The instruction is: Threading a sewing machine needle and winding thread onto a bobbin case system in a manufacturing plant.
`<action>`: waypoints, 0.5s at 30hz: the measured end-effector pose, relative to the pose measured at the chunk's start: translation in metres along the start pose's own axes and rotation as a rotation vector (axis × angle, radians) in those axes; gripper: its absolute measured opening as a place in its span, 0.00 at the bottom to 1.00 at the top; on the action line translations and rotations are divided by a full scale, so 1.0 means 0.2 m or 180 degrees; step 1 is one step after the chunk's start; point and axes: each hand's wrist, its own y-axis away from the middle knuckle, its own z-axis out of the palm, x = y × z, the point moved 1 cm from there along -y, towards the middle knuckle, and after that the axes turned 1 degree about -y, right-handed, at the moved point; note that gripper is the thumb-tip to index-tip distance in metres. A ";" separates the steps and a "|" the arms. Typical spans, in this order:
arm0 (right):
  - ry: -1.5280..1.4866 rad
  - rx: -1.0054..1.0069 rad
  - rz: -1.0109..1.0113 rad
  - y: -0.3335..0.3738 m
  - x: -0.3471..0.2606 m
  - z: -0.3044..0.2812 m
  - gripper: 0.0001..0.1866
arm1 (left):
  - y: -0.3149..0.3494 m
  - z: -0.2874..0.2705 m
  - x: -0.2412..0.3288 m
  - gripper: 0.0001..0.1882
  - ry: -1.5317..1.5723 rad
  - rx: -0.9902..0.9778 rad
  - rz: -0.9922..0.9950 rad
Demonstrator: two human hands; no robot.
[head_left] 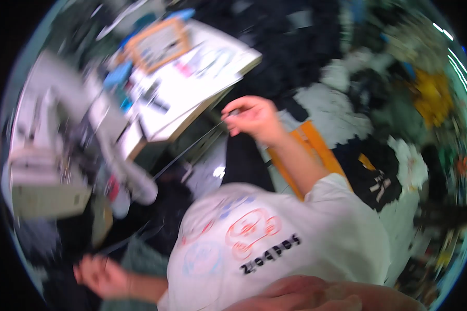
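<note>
My right hand, raised beside the front edge of a white table, has thumb and fingers pinched together on a thin pale thread. A small dark bit shows between those fingertips. The thread runs taut down and left, passing the rounded end of a white machine. Low on the left, my left hand is curled and blurred, and a faint stretch of thread reaches it. Whether both stretches are one thread, I cannot tell.
The white table holds a wood-framed board and small tools. More pale machine body stands at left, apparently a sewing machine. An orange bench is beside my right arm. Fabric heaps spread across the right.
</note>
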 end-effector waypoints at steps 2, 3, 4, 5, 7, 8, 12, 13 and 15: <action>0.0353 0.0073 -0.0122 -0.01 -0.03 0.00 0.11 | -0.08 0.01 -0.02 0.06 -0.1606 0.0488 0.1256; 0.0471 -0.0242 -0.0308 0.01 -0.04 0.03 0.10 | -0.12 0.02 -0.09 0.08 -0.3475 0.0649 0.1703; 0.0424 -0.0518 -0.0441 0.02 -0.04 0.11 0.08 | -0.07 0.03 -0.20 0.13 -0.3159 0.0152 0.1119; 0.0948 -0.0749 -0.0901 0.06 -0.04 0.20 0.08 | 0.01 0.03 -0.34 0.20 -0.2847 -0.0267 0.0459; 0.1155 -0.1272 -0.1605 0.10 -0.02 0.41 0.10 | 0.14 0.03 -0.64 0.28 -0.2268 -0.0807 -0.0968; 0.1133 -0.1584 -0.1868 0.12 -0.01 0.49 0.11 | 0.21 0.02 -0.75 0.26 -0.2597 -0.1550 -0.1329; 0.0926 -0.1272 -0.1721 0.12 -0.02 0.46 0.08 | 0.08 -0.09 -0.85 0.17 -0.2691 -0.1794 -0.2371; 0.0797 -0.1182 -0.1527 0.12 -0.03 0.40 0.08 | 0.03 -0.11 -0.81 0.14 -0.2573 -0.1663 -0.2314; 0.0288 -0.1039 -0.0920 0.11 -0.06 0.27 0.06 | -0.07 -0.14 -0.70 0.09 -0.2322 -0.1207 -0.1768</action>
